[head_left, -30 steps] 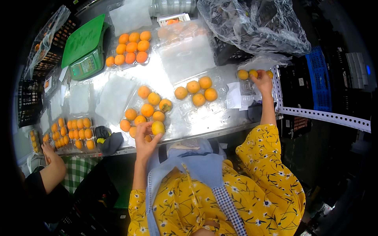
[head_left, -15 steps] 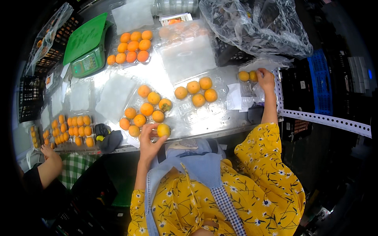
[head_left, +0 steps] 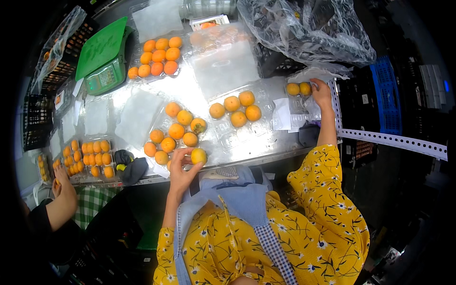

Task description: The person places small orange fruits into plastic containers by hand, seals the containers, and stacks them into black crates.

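Note:
Between the thumb and fingers of my left hand (head_left: 183,168) is a yellow-orange persimmon (head_left: 198,156), near the table's front edge. Just beyond it, several persimmons (head_left: 176,130) fill a clear plastic tray; one of them shows its leafy cap. At the far right, the bent fingers of my right hand (head_left: 321,93) are on a persimmon (head_left: 305,89), which sits beside another persimmon (head_left: 292,89) in a small clear tray (head_left: 298,104). A second open clear tray (head_left: 232,130) lies between my hands, with several persimmons in its far part.
A green scale (head_left: 102,57) stands at the back left, by a full tray of orange fruit (head_left: 159,56). Clear plastic film (head_left: 308,33) covers a black crate at the back right. Dark gloves (head_left: 133,168) lie left. A co-worker's hand (head_left: 64,187) is at trays (head_left: 97,156) farther left.
The co-worker's hand at the left has turned and lifted with spread fingers. My right hand has shifted very slightly upward at the small tray. My left hand keeps its persimmon almost in place.

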Demonstrator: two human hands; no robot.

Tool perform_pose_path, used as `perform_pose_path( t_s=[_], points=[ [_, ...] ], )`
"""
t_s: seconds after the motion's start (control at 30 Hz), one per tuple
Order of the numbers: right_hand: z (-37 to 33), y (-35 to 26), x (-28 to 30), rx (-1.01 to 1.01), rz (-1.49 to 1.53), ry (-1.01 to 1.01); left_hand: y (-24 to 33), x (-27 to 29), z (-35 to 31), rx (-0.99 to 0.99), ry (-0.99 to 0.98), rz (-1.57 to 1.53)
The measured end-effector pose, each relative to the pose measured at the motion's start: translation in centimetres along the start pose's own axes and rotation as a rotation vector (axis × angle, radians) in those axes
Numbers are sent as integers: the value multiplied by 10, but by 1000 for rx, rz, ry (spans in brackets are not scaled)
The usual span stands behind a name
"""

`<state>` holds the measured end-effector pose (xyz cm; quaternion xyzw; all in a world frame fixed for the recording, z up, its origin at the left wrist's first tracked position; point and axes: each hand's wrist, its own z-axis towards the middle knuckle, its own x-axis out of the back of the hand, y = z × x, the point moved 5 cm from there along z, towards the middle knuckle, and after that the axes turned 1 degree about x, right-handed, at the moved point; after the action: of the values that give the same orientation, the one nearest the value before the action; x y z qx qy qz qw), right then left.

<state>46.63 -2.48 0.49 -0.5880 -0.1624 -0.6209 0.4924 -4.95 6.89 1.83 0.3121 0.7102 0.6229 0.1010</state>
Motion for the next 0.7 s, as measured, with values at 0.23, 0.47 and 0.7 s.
perform_pose_path(
  t_s=[0.23, 0.47, 0.7],
  points=[
    [-2, -3, 9, -41, -26, -47, 5, -4, 3, 26, -18, 10],
    [-27, -74, 36, -97, 177, 30, 14, -15, 15, 165, -70, -429],
    [-85, -238, 8, 113, 715, -356, 46, -38, 37, -36, -98, -321]
  ],
)
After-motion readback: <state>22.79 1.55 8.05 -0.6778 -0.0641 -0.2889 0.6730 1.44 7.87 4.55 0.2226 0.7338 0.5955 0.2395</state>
